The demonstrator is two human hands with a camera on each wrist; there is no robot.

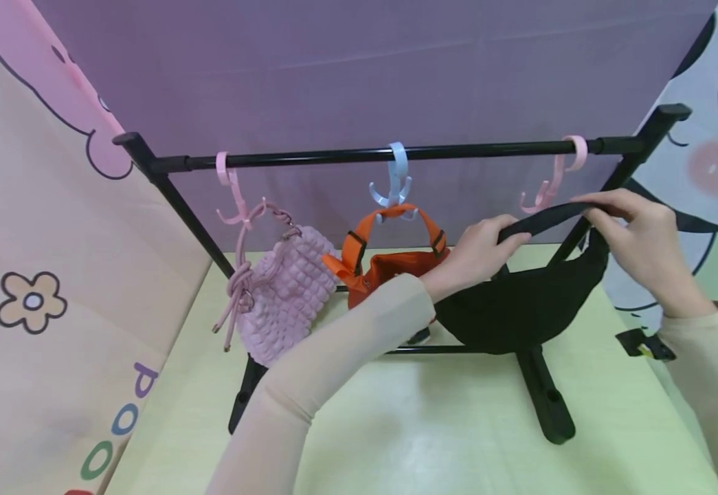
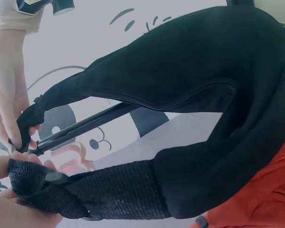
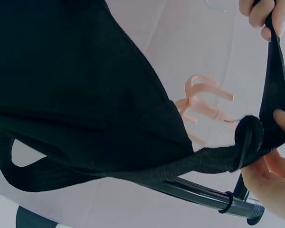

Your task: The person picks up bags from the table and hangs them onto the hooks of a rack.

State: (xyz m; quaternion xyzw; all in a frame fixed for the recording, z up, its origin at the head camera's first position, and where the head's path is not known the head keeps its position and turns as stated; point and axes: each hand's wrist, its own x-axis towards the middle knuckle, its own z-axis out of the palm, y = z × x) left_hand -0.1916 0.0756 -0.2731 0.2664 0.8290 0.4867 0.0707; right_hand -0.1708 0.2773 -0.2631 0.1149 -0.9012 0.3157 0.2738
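Note:
A black waist bag (image 1: 519, 313) hangs from its strap (image 1: 547, 218) in front of the rack's right half. My left hand (image 1: 473, 256) grips the strap above the bag's left end. At the other end, my right hand (image 1: 640, 230) pinches the strap between thumb and fingers. The strap is stretched between both hands, just below and in front of a pink hook (image 1: 547, 189). From the left wrist, the bag's zipper (image 2: 194, 97) shows along one edge. In the right wrist view the pink hook (image 3: 199, 104) stands apart from the strap.
A black rack (image 1: 309, 158) stands on a pale green surface (image 1: 408, 426). A lilac woven bag (image 1: 290, 295) hangs from the left pink hook (image 1: 233, 196). An orange bag (image 1: 389, 265) hangs from the middle blue hook (image 1: 398, 172), partly behind my left arm.

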